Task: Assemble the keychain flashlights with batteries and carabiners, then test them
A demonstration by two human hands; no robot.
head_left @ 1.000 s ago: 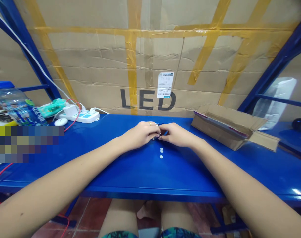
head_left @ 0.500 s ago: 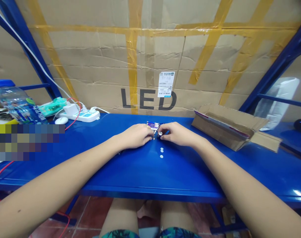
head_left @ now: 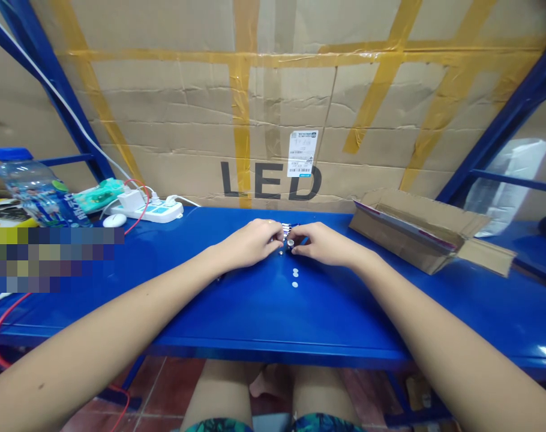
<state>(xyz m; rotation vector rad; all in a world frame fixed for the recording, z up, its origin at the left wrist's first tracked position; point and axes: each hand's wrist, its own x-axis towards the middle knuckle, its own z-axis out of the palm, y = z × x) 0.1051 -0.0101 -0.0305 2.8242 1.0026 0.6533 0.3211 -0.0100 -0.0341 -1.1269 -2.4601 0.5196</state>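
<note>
My left hand (head_left: pixel 259 242) is over the middle of the blue table, its fingers curled together; whatever they hold is hidden. Facing it, my right hand (head_left: pixel 317 243) pinches a small round silver-rimmed piece (head_left: pixel 290 243) between thumb and fingers. Behind the fingertips lie several slim blue and silver pieces (head_left: pixel 286 228), partly covered by my left hand. A tiny metallic piece (head_left: pixel 281 252) sits on the table just below my left fingertips. Nearer to me are three small pale discs (head_left: pixel 295 284), two of them touching.
An open cardboard box (head_left: pixel 403 234) stands on the right of the blue table (head_left: pixel 264 318). At the left are a power strip (head_left: pixel 158 210), a white mouse-like object (head_left: pixel 114 221), a water bottle (head_left: pixel 36 186) and red cables. A large cardboard sheet (head_left: pixel 174 120) stands behind.
My left hand has shifted slightly up and right, covering more of the slim blue pieces. My right hand keeps its pinch on the round piece. The view has shifted a little.
</note>
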